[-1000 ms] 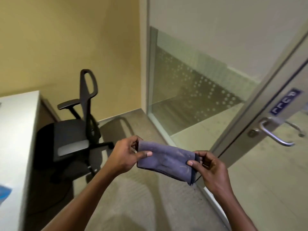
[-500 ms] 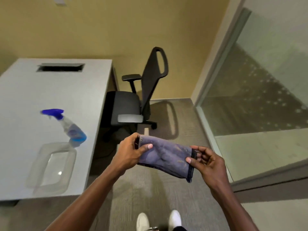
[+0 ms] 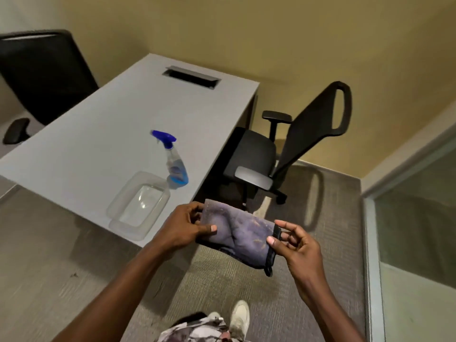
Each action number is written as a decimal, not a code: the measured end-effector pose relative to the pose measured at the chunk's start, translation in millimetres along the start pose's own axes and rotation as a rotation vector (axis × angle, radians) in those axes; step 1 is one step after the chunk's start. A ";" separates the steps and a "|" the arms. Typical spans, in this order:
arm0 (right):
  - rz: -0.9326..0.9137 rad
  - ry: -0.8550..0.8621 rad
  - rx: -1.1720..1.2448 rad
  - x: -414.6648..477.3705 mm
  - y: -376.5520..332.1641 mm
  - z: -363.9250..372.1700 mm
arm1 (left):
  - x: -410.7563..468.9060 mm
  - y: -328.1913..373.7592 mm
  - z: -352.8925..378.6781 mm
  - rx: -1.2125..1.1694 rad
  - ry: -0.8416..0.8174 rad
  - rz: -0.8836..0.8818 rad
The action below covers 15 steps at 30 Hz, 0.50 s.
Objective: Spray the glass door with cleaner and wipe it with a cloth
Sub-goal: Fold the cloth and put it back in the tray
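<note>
A folded purple-grey cloth (image 3: 240,234) is stretched between both hands in front of me. My left hand (image 3: 182,227) pinches its left end and my right hand (image 3: 294,243) pinches its dark-edged right end. A spray bottle (image 3: 174,162) with a blue trigger and blue liquid stands on the grey desk (image 3: 98,144), beyond my left hand. Only a strip of glass panel (image 3: 417,218) shows at the right edge; the door itself is out of view.
A clear plastic container (image 3: 138,203) sits at the desk's near corner beside the bottle. A black office chair (image 3: 296,149) stands between desk and glass. Another dark chair (image 3: 42,75) is at far left. Carpet lies underfoot, with my shoe (image 3: 239,317) below.
My view has swung left, away from the door and its handle, toward the desk. The bottle and container have come into view. Both hands keep the same hold on the cloth.
</note>
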State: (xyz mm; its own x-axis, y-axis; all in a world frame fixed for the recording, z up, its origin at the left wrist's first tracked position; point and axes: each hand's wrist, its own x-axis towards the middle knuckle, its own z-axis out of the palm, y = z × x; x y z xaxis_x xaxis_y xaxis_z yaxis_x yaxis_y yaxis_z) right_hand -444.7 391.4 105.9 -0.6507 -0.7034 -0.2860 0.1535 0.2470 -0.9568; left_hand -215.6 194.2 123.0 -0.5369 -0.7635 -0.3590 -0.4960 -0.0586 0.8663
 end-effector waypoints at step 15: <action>0.108 -0.211 0.013 47.8 18.0 154.0 | 18.8 -49.3 -106.6 0.205 0.347 -0.088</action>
State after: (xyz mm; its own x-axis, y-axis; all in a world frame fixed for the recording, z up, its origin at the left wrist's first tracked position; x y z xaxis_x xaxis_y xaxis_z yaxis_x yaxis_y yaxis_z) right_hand -358.5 259.6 67.0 -0.4602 -0.7975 -0.3902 0.2238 0.3211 -0.9202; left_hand -128.6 114.2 110.6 -0.2412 -0.9350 -0.2599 -0.6747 -0.0309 0.7374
